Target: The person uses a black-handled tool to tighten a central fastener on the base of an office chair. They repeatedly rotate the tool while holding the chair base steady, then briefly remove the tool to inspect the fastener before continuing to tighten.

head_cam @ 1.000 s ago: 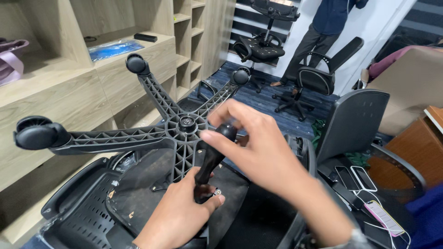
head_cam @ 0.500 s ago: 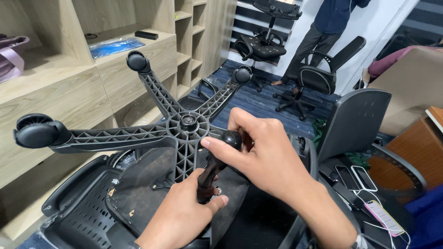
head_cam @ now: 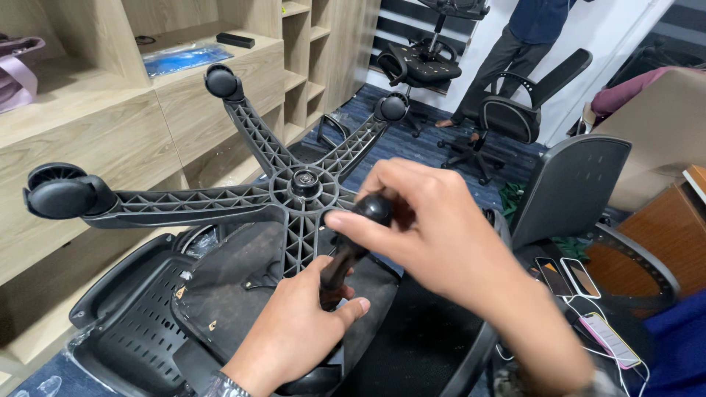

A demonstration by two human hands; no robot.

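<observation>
A black plastic star-shaped chair base (head_cam: 294,192) stands upside down on an overturned chair seat (head_cam: 220,294), its ribbed arms spread out. Casters are on the left arm (head_cam: 59,192), the far arm (head_cam: 222,81) and the right far arm (head_cam: 391,107). My left hand (head_cam: 298,334) grips the lower part of the near arm of the base. My right hand (head_cam: 434,228) closes over a black caster (head_cam: 373,208) at the tip of that near arm; most of the wheel is hidden by my fingers.
Light wooden shelving (head_cam: 110,117) fills the left side, with a blue packet (head_cam: 185,57) on top. A grey chair back (head_cam: 570,184) leans at the right, phones (head_cam: 570,276) lie on the floor. A person (head_cam: 526,37) stands by assembled chairs (head_cam: 515,110) behind.
My right hand has slid a little down and to the right along the near arm with the caster; the left hand keeps its hold.
</observation>
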